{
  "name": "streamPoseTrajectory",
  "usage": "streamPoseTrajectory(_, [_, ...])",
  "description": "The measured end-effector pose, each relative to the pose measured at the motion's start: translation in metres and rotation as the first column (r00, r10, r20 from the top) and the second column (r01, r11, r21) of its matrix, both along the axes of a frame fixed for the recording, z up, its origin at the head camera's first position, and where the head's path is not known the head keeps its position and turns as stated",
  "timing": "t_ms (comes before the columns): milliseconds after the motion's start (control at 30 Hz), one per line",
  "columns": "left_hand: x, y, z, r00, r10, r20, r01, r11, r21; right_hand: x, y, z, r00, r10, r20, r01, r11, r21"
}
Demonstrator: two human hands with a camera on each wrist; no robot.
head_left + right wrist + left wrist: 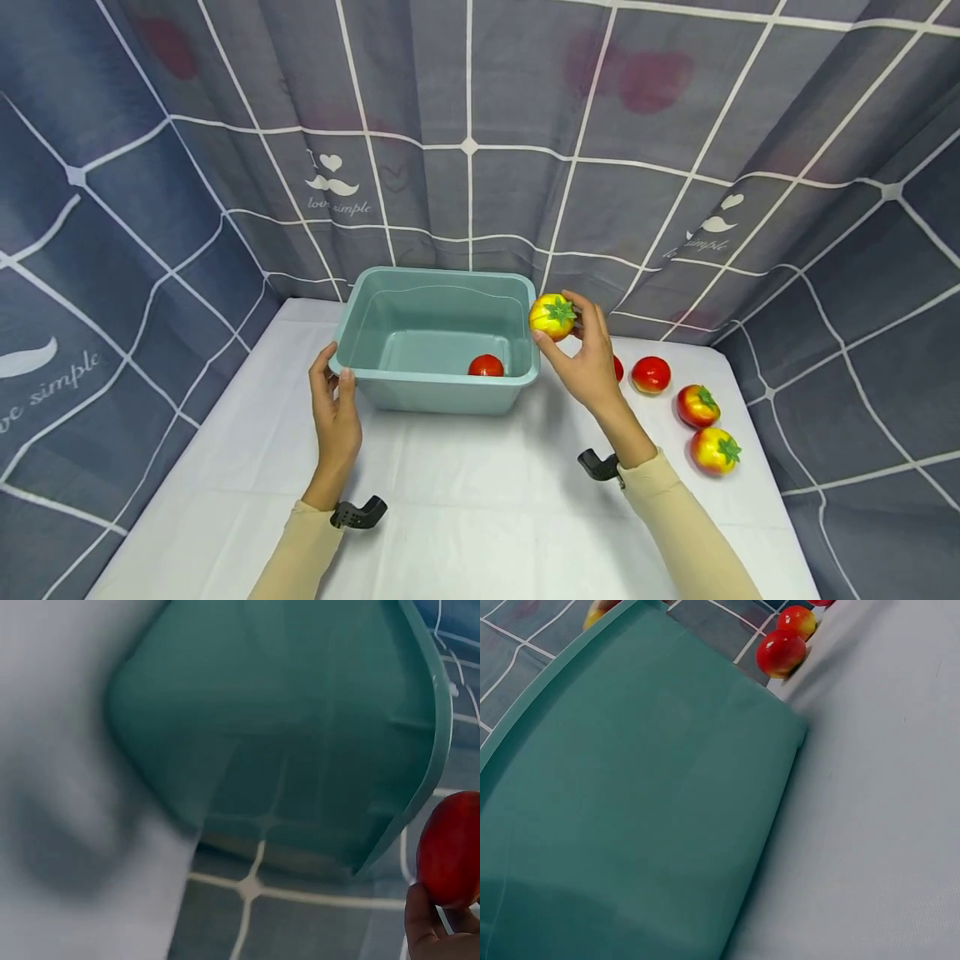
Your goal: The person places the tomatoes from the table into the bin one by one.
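Observation:
My right hand pinches a yellow-and-red fruit with a green leafy cap, holding it up at the right rim of a teal plastic bin. The right wrist view shows this fruit's red side beside the bin's rim, fingertips under it. With thumb and fingers on either side, my left hand holds the bin's front left corner. Inside the bin, toward the front right, lies a red fruit. In the left wrist view the bin's teal wall fills the left, and my left fingers are out of sight.
Right of the bin on the white-covered table lie a red fruit, a red-yellow one and a yellow one. Another red fruit is partly hidden behind my right hand. A grey checked curtain surrounds the table.

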State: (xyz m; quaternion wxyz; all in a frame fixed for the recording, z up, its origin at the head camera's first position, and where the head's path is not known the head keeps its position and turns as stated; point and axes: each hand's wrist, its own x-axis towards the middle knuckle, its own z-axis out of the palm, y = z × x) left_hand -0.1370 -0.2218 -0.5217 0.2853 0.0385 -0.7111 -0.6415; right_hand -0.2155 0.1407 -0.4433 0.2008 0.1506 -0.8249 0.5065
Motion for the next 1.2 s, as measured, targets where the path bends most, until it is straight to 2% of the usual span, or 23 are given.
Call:
streamPoseTrajectory(200, [0.001,-0.001,-0.001,1.000,-0.003,-0.006,0.003,1.000,-0.001,-0.010,-0.025,0.010,0.994,0.105,0.037,-0.106,0.993,0.042])
streamPoseTrajectory(533, [0.001,0.000,0.001,1.000,-0.008,0.004,0.008,1.000,0.001,-0.019,-0.049,0.010,0.970,0.233,0.069,-0.240,0.962,0.131])
streamPoseTrajectory(800, [0.001,-0.001,0.000,1.000,-0.008,0.006,0.008,1.000,0.003,-0.026,-0.064,0.018,0.945,0.319,0.069,-0.326,0.917,0.232])
streamPoseTrajectory(967, [0.001,-0.001,0.003,1.000,-0.007,0.005,0.007,1.000,0.001,-0.033,-0.075,0.026,0.925,0.366,0.105,-0.381,0.881,0.280])
streamPoseTrajectory(1200, [0.002,-0.002,0.002,1.000,-0.004,0.016,0.004,1.000,-0.005,-0.041,-0.084,0.030,0.909,0.388,0.150,-0.416,0.839,0.350])
